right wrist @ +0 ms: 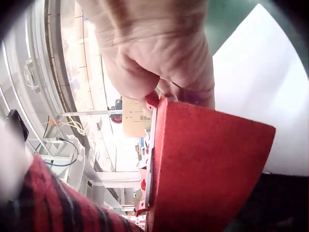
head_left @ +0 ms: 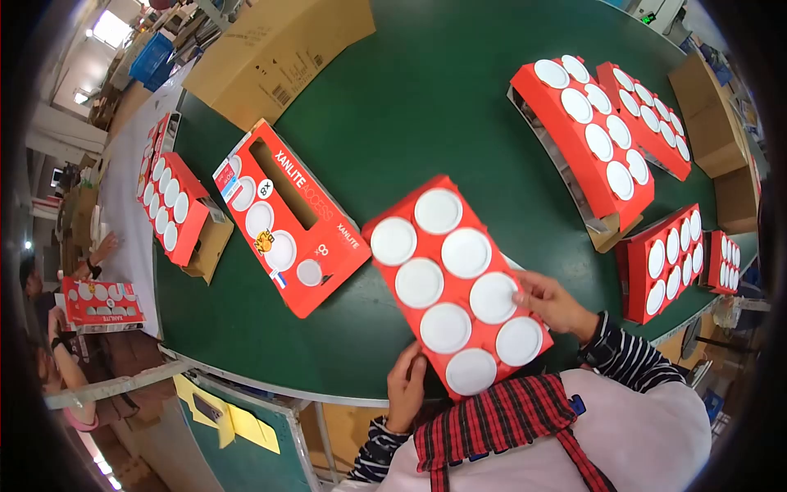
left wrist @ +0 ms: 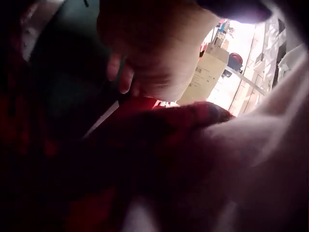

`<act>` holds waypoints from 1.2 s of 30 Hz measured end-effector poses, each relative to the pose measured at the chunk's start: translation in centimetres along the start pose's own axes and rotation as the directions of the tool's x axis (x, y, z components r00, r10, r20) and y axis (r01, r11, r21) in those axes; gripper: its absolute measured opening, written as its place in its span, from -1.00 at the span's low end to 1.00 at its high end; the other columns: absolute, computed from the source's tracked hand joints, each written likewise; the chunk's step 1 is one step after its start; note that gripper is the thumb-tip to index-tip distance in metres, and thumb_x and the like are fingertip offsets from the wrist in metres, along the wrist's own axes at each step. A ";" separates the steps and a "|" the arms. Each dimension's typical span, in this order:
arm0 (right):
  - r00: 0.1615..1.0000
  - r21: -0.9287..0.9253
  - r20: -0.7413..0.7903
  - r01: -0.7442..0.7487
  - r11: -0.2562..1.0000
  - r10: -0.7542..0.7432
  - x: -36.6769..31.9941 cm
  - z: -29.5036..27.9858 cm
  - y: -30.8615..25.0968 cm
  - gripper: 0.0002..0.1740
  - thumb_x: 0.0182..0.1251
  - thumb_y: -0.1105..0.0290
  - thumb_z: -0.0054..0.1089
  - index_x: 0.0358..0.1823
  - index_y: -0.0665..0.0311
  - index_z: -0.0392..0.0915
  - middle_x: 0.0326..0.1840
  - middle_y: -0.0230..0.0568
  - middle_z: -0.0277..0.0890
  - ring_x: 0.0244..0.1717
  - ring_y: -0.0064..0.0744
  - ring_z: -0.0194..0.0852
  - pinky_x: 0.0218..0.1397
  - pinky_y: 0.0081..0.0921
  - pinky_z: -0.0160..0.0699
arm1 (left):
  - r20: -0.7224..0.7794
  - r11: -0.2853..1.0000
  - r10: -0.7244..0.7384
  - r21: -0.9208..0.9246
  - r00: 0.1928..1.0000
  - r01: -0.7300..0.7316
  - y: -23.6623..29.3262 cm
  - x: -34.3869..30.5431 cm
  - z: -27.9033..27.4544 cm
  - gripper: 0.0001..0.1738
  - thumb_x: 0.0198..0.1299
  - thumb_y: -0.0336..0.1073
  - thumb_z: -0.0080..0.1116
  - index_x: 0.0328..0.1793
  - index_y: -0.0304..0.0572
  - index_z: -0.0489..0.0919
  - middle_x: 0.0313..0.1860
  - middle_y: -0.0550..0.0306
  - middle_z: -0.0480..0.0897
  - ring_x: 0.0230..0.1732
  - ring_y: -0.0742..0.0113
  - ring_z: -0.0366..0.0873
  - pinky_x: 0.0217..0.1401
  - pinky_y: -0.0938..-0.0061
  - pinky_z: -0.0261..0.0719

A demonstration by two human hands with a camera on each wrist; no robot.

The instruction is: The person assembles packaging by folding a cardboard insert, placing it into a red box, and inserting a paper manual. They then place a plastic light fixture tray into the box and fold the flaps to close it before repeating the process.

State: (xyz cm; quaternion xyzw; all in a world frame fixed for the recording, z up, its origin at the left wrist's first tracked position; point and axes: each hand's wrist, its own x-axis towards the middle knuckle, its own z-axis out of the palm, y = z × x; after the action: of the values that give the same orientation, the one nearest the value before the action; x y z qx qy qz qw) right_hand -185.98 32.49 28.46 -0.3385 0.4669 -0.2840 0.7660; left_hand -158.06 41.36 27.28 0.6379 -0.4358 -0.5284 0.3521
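A red box with two rows of white discs (head_left: pixel 445 328) is tilted in front of the person at the table's near edge. The right hand (head_left: pixel 557 305) grips its right side, thumb on the disc face; in the right wrist view this hand (right wrist: pixel 159 63) holds the edge beside the red side panel (right wrist: pixel 207 164). At the box's lower left edge is the left hand (head_left: pixel 406 387), its thumb and fingers against the edge. The left wrist view is dark and shows the left hand (left wrist: pixel 149 48) near a red surface. A red XANLITE carton (head_left: pixel 328 221) lies left of the box.
Red boxes with white discs stand at the right (head_left: pixel 586 123) and left (head_left: pixel 176 205) of the green table (head_left: pixel 426 82). A brown carton (head_left: pixel 279 61) is at the back, others at far right. Another person (head_left: pixel 70 369) at far left holds a red carton (head_left: pixel 102 303).
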 end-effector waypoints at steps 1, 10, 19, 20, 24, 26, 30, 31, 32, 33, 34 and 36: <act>1.000 0.007 -0.004 0.005 1.000 -0.005 -0.5 0.2 1.1 -0.45 0.45 0.32 0.04 0.40 0.32 0.20 0.15 -0.32 0.46 0.07 -0.62 0.42 0.15 -0.57 0.46 | 0.006 1.000 0.003 0.007 1.000 -0.003 -0.6 -0.9 -0.4 -0.68 0.35 -0.44 -0.05 0.18 -0.38 0.50 0.09 -0.07 0.59 0.13 0.19 0.52 0.21 0.43 0.39; 1.000 -0.017 -0.003 -0.003 1.000 0.003 -2.4 1.5 3.0 -0.46 0.47 0.33 -0.01 0.41 0.33 0.18 0.12 -0.25 0.50 0.05 -0.59 0.46 0.12 -0.57 0.50 | -0.093 0.168 0.759 0.984 0.644 -0.056 0.9 8.8 -10.3 -0.38 0.14 -0.42 0.17 0.37 -0.21 0.33 0.38 -0.12 0.32 0.38 -0.29 0.16 0.38 -0.10 0.06; 0.981 -0.162 0.186 -0.021 0.987 0.051 -1.7 4.8 1.3 -0.43 0.48 0.30 -0.03 0.45 0.31 0.13 0.18 -0.24 0.46 0.12 -0.58 0.41 0.17 -0.54 0.43 | -0.065 0.703 0.538 0.584 0.840 -0.405 7.5 13.8 -15.1 -0.78 0.21 -0.35 0.24 -0.11 -0.37 0.65 -0.45 0.09 0.63 -0.38 0.58 0.46 -0.29 0.62 0.46; 0.973 -0.191 0.231 0.025 0.981 0.020 -1.2 4.9 1.8 -0.43 0.48 0.29 -0.03 0.45 0.31 0.13 0.21 -0.22 0.44 0.16 -0.55 0.39 0.22 -0.51 0.39 | -0.045 0.713 0.516 0.577 0.856 -0.399 7.8 13.7 -14.9 -0.77 0.20 -0.36 0.24 -0.09 -0.39 0.64 -0.47 0.09 0.62 -0.38 0.58 0.46 -0.26 0.60 0.47; 0.955 -0.243 0.295 0.053 0.969 0.022 0.0 5.6 2.8 -0.43 0.47 0.25 -0.01 0.43 0.29 0.18 0.24 -0.19 0.43 0.19 -0.48 0.37 0.26 -0.48 0.35 | -0.008 0.721 0.498 0.560 0.867 -0.408 8.1 13.5 -14.7 -0.76 0.21 -0.35 0.24 -0.09 -0.40 0.64 -0.46 0.07 0.63 -0.37 0.57 0.48 -0.26 0.60 0.48; 0.937 -0.249 0.345 0.142 0.958 -0.049 0.4 6.2 2.7 -0.44 0.48 0.24 -0.03 0.42 0.29 0.19 0.25 -0.16 0.42 0.23 -0.42 0.36 0.31 -0.43 0.30 | -0.027 0.728 0.494 0.560 0.869 -0.396 8.3 13.4 -14.2 -0.76 0.21 -0.33 0.24 -0.09 -0.39 0.64 -0.43 0.03 0.65 -0.36 0.55 0.51 -0.25 0.58 0.49; 0.921 -0.321 0.389 0.132 0.938 0.004 0.6 7.2 1.7 -0.45 0.47 0.24 -0.02 0.41 0.29 0.21 0.23 -0.10 0.44 0.21 -0.37 0.38 0.31 -0.44 0.30 | 0.014 0.741 0.413 0.576 0.911 -0.345 8.3 13.1 -13.5 -0.76 0.22 -0.32 0.22 -0.10 -0.37 0.65 -0.36 -0.07 0.68 -0.36 0.43 0.58 -0.22 0.53 0.52; 0.918 -0.314 0.397 0.145 0.938 -0.009 0.6 7.1 1.7 -0.45 0.47 0.24 -0.02 0.40 0.30 0.22 0.22 -0.08 0.45 0.21 -0.36 0.39 0.31 -0.44 0.31 | 0.012 0.745 0.410 0.573 0.912 -0.342 7.9 13.1 -13.7 -0.76 0.22 -0.32 0.22 -0.10 -0.37 0.65 -0.36 -0.07 0.68 -0.36 0.43 0.58 -0.22 0.53 0.52; 0.918 -0.318 0.396 0.142 0.937 -0.005 0.6 6.9 1.9 -0.45 0.47 0.24 -0.02 0.40 0.30 0.22 0.22 -0.08 0.45 0.21 -0.36 0.39 0.31 -0.44 0.31 | 0.040 0.708 0.454 0.590 0.890 -0.388 7.4 13.3 -14.2 -0.76 0.21 -0.32 0.22 -0.09 -0.35 0.65 -0.36 -0.08 0.67 -0.37 0.38 0.59 -0.23 0.52 0.52; 0.922 -0.297 0.387 0.124 0.947 0.001 0.7 6.5 2.2 -0.45 0.47 0.25 -0.02 0.41 0.30 0.21 0.23 -0.10 0.45 0.22 -0.36 0.39 0.32 -0.43 0.31 | 0.068 0.668 0.497 0.605 0.865 -0.432 7.1 13.4 -14.7 -0.77 0.20 -0.33 0.22 -0.09 -0.33 0.65 -0.36 -0.09 0.67 -0.37 0.33 0.60 -0.24 0.50 0.52; 0.924 -0.277 0.383 0.107 0.955 0.007 0.8 6.0 2.6 -0.45 0.47 0.26 -0.02 0.41 0.30 0.20 0.23 -0.11 0.45 0.23 -0.36 0.38 0.32 -0.43 0.30 | 0.060 0.672 0.498 0.604 0.865 -0.429 7.0 13.4 -15.1 -0.77 0.20 -0.33 0.22 -0.09 -0.33 0.65 -0.36 -0.09 0.67 -0.37 0.33 0.60 -0.24 0.50 0.52; 0.928 -0.250 0.372 0.085 0.964 0.014 0.9 5.1 3.0 -0.44 0.46 0.27 -0.01 0.42 0.31 0.19 0.23 -0.12 0.44 0.24 -0.37 0.37 0.33 -0.43 0.30 | 0.115 0.671 0.451 0.610 0.885 -0.422 6.8 13.3 -16.0 -0.78 0.18 -0.33 0.23 -0.10 -0.31 0.66 -0.39 -0.09 0.64 -0.38 0.26 0.60 -0.26 0.48 0.51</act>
State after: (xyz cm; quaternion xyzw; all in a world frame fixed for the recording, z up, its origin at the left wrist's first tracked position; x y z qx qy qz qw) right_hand -180.61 34.94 27.39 -0.4925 0.3412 -0.1649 0.7835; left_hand -142.83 26.34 31.69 0.6063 -0.7158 -0.2414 0.2486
